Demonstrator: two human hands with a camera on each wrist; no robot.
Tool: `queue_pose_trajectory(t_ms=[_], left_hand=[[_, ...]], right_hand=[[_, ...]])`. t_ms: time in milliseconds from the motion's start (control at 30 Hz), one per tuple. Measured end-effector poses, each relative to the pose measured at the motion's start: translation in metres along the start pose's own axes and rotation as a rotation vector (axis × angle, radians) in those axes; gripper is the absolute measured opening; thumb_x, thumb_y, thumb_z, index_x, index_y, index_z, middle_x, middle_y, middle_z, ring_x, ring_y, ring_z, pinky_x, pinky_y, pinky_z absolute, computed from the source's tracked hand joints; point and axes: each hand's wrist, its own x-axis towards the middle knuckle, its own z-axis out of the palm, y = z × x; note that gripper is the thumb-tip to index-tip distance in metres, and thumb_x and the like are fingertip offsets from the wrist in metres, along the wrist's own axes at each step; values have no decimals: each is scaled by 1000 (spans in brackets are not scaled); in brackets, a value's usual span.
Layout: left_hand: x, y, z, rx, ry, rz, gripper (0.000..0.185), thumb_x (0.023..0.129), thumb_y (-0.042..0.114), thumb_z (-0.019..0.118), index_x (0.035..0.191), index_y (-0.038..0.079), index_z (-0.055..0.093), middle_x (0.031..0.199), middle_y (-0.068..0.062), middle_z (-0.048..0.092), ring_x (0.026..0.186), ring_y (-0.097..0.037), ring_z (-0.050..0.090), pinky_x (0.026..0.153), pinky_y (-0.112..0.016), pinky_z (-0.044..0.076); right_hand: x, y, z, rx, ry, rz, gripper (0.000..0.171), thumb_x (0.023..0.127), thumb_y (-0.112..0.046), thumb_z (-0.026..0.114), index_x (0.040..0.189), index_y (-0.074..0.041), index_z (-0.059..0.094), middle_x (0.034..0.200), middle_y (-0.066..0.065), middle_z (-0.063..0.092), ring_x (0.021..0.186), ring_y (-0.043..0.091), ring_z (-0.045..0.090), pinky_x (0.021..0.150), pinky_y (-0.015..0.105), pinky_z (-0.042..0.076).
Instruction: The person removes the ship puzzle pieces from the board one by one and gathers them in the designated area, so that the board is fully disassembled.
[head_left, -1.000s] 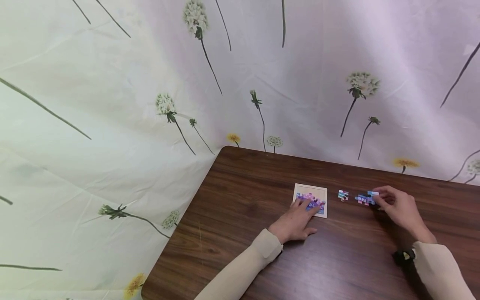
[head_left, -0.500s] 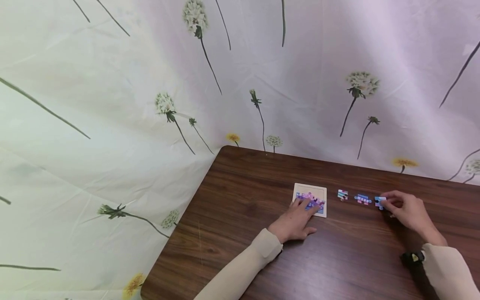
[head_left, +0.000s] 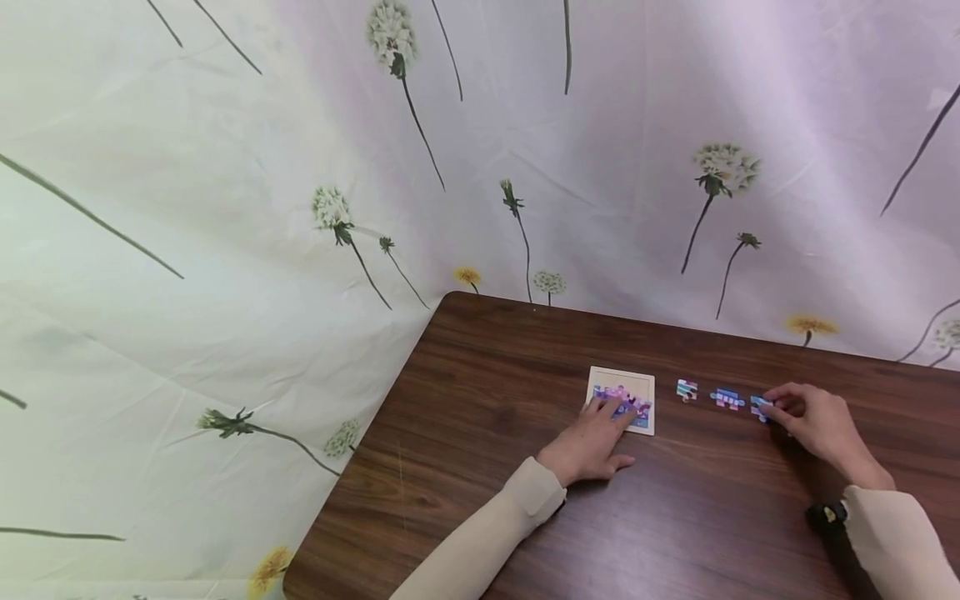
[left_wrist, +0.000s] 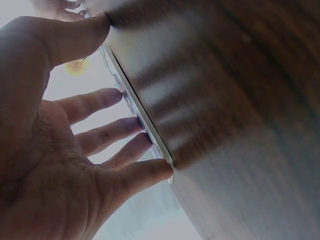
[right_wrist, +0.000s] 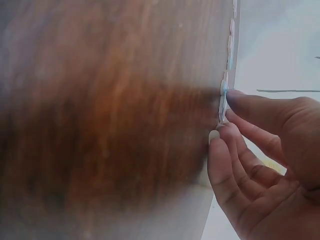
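Observation:
My left hand [head_left: 588,442] rests its spread fingers on a small white-framed puzzle board [head_left: 621,372]. The board's lower part shows purple, pink and blue pieces, partly hidden by those fingers. In the left wrist view, the fingertips [left_wrist: 135,125] touch the board along its edge. To the right, my right hand [head_left: 817,425] pinches a blue puzzle piece [head_left: 757,407] at the table surface. The right wrist view shows the thumb on that piece [right_wrist: 223,106], with curled fingers beside it. Between board and right hand lie a blue-pink puzzle piece [head_left: 727,399] and a striped puzzle piece [head_left: 686,390].
The dark wooden table [head_left: 465,400] has a rounded far-left corner. A pale curtain [head_left: 600,167] printed with dandelions hangs behind and to the left of it. A dark band [head_left: 827,515] sits at the right wrist.
My right hand has moved slightly right and toward me with the blue piece, separating it from the blue-pink one. The left hand has stayed on the board.

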Motion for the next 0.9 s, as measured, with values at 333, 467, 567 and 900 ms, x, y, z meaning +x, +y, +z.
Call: queue_pose_trajectory(t_ms=[333,467,567,900], left_hand=[[0,-2,2,-1,7,4,71,99,47,68,159,18,43,166,-7,40,154,-30,38,126,-40,36],[1,-3,2,6,1,11,69,100,48,66,160,20,43,168,-7,38,156,-30,35,128,-40,32],[0,-3,2,21,0,10,69,100,49,65,160,22,43,168,-7,38,156,-30,36,128,-40,32],[0,-3,3,17,-22,0,70,101,50,63,162,24,40,169,-7,36,157,-30,33,128,-39,32]], right_hand=[[7,-25,7,32,104,-74,8,93,-6,75,99,-2,76,82,13,74,61,-10,50,54,22,42],[15,-48,15,48,121,-133,6,91,-4,77,97,-4,75,81,9,74,62,-8,52,54,22,43],[21,-68,26,59,84,-194,8,89,-4,79,97,-4,76,83,7,74,67,-2,58,57,23,47],[35,-106,70,113,-162,-256,20,91,-19,82,108,-8,75,90,0,71,76,6,61,67,25,53]])
